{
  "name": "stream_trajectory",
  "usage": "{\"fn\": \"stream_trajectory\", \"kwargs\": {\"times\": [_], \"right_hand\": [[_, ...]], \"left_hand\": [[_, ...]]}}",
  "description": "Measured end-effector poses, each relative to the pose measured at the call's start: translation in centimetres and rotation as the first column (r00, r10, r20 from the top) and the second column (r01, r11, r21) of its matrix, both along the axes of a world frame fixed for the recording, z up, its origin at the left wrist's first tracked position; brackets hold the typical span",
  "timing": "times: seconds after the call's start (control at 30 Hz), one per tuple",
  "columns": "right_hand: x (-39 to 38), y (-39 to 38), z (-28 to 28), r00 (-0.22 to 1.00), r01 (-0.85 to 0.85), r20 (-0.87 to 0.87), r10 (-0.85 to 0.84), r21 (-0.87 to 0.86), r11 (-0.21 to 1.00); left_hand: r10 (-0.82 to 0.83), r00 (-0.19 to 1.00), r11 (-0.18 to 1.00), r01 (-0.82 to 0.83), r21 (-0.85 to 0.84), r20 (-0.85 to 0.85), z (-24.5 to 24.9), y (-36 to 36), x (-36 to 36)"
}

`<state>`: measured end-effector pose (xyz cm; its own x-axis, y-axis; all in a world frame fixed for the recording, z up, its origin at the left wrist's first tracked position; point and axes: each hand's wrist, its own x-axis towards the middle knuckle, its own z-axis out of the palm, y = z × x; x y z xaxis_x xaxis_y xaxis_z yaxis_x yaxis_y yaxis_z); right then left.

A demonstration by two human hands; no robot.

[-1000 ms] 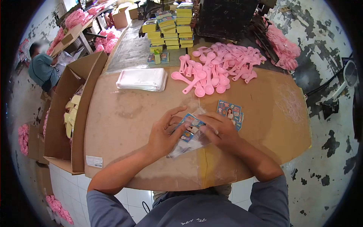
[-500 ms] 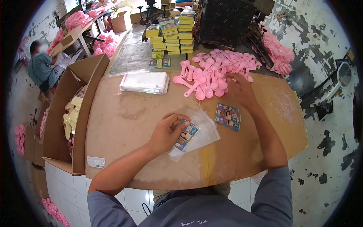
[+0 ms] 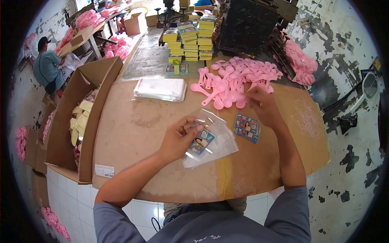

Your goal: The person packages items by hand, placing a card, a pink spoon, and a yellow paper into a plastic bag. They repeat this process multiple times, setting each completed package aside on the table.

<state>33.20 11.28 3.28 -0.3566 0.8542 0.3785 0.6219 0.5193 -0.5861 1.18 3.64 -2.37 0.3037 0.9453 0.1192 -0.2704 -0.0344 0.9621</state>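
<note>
My left hand pinches a clear plastic bag with a small blue printed card inside it. More clear bags lie flat under that one on the cardboard. At the near edge of a heap of pink plastic spoons, my right hand has its fingers curled around a pink spoon, which is smeared by motion and partly hidden. Just below that hand is a small stack of blue printed cards.
A pile of clear bags lies at the back left. Behind it rise stacks of yellow-edged cards and a black machine. An open carton flanks the table's left edge. A person sits far left.
My left hand has lifted the top bag's mouth, which now stands open above the other bags. My right hand has drawn slightly back from the spoon heap, fingers more curled. The view has shifted slightly.
</note>
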Motion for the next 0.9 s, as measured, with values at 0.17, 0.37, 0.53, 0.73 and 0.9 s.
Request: {"fn": "stream_trajectory", "kwargs": {"times": [0.17,0.37,0.53,0.73,0.9], "right_hand": [[-3.9,-5.5,2.9,0.965,-0.215,-0.211,0.153,-0.314,0.925],[-4.4,-5.8,3.7,0.945,-0.328,-0.046,0.325,-0.112,0.938],[-5.5,-6.4,4.5,0.927,-0.351,0.078,0.367,-0.166,0.922],[-6.6,-6.3,5.0,0.919,-0.362,0.094,0.382,-0.177,0.915],[-6.2,-6.3,5.1,0.889,-0.449,0.027,0.457,-0.145,0.882]], "left_hand": [[-0.070,0.997,0.997,0.068,-0.047,-0.045,0.3,-0.4,0.2],[-0.063,0.992,0.997,0.057,-0.053,-0.112,0.5,-0.9,0.4],[-0.093,0.926,0.995,0.097,-0.007,-0.366,0.6,-1.2,0.2],[-0.070,0.924,0.995,0.090,0.037,-0.376,0.8,-1.4,0.4],[-0.043,0.935,0.998,0.058,0.031,-0.351,1.0,-1.5,0.5]]}}
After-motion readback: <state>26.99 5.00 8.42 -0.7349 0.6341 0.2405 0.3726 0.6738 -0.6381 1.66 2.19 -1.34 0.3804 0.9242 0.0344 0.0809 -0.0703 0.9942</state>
